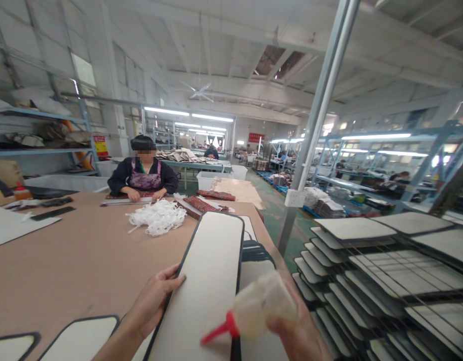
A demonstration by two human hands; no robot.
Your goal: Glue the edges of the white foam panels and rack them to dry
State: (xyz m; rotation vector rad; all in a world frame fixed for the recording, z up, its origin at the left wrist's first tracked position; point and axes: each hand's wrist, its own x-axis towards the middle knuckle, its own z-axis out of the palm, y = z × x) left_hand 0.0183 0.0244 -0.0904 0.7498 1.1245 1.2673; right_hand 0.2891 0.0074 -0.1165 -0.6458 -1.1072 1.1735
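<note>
My left hand (158, 296) grips the left edge of a long cream panel (210, 265) with a dark border and rounded corners, its thumb on top. The panel is tilted up off the table toward the far side. In my right hand (295, 321) is a cloudy squeeze bottle (267, 303) with a red nozzle, blurred by motion. The nozzle points down and left over the panel's lower part; whether it touches the surface I cannot tell. Under and right of the panel lies a stack of similar dark-edged panels (256, 271).
More bordered panels (84, 338) lie at the table's (84, 265) near edge. A heap of white strips (156, 215) sits mid-table, before a person (144, 173) handling patterned fabric opposite me. On the right stands a wire rack (389, 281) loaded with panels, beside a metal post (310, 115).
</note>
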